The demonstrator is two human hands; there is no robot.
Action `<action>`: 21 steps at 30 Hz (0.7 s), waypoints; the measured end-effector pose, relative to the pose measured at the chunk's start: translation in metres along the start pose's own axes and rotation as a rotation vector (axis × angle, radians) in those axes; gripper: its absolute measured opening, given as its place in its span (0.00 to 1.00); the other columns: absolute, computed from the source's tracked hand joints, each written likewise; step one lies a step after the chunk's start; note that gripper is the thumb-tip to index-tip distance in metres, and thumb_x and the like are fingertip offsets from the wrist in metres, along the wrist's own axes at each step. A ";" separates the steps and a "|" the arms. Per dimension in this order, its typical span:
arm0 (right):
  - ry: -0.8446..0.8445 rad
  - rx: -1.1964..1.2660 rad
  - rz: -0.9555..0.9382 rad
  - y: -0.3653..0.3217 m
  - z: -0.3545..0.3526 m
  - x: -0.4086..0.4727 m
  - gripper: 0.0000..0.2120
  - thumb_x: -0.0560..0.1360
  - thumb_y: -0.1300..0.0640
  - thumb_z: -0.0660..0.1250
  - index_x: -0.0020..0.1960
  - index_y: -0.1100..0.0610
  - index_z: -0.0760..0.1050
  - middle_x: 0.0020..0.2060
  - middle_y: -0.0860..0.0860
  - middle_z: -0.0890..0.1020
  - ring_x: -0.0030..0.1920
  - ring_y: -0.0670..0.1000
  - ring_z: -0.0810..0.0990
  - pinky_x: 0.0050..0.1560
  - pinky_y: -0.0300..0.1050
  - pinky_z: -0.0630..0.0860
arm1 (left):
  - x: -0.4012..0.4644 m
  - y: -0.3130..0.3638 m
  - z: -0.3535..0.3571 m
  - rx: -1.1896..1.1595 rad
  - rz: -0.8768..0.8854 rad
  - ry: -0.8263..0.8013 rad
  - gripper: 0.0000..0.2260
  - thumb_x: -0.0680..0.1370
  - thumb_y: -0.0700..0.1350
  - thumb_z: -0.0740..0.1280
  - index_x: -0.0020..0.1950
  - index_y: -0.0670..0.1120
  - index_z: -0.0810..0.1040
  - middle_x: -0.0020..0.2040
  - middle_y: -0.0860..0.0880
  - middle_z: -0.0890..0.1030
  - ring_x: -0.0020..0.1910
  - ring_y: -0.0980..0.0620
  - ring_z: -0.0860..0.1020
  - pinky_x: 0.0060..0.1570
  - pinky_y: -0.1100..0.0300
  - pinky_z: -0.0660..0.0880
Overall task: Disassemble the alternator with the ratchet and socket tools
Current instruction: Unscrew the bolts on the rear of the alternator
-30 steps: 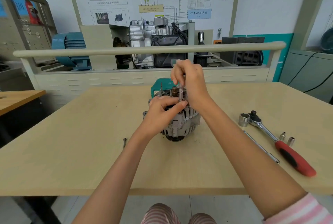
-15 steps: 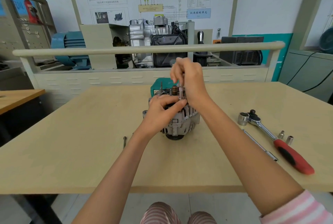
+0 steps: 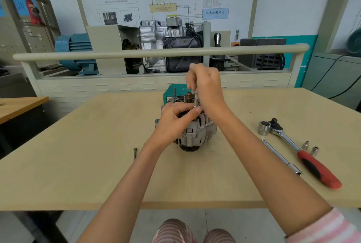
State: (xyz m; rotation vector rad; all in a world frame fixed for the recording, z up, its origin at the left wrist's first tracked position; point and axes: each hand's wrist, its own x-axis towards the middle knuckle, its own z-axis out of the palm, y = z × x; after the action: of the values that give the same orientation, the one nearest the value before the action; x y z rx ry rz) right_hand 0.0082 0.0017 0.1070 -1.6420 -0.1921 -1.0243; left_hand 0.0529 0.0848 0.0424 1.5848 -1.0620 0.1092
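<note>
Hand-turning a socket on top of the alternator, ratchet lying idle.

Nearest, on the pale wooden workbench, a loose dark bolt lies left of the work, and off to the right lie a slim chrome extension bar, the red-handled chrome ratchet with a large socket beside its head, and two small loose sockets. At the middle stands the ribbed grey metal alternator, pulley down, shaft axis upright. The left hand is clamped over its top rim, steadying it. Just behind, the right hand pinches a thin knurled silver socket, held upright with its long axis in line with a fastener directly below, fingers closed on it. The move ahead probably hinges on keeping that vertical line. The right hand is also nearer the ratchet.
</note>
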 end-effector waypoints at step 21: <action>0.174 -0.746 -0.310 0.016 0.011 -0.015 0.10 0.71 0.60 0.60 0.31 0.57 0.67 0.29 0.48 0.68 0.35 0.49 0.67 0.47 0.44 0.64 | 0.002 -0.009 -0.003 -0.112 -0.028 0.064 0.19 0.73 0.28 0.64 0.26 0.46 0.74 0.23 0.44 0.73 0.25 0.53 0.66 0.28 0.63 0.62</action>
State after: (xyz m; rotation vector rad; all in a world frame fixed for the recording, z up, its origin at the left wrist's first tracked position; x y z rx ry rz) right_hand 0.0141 0.0113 0.0852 -2.2140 0.0714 -1.5952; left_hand 0.0616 0.0859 0.0375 1.4857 -0.9788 0.0796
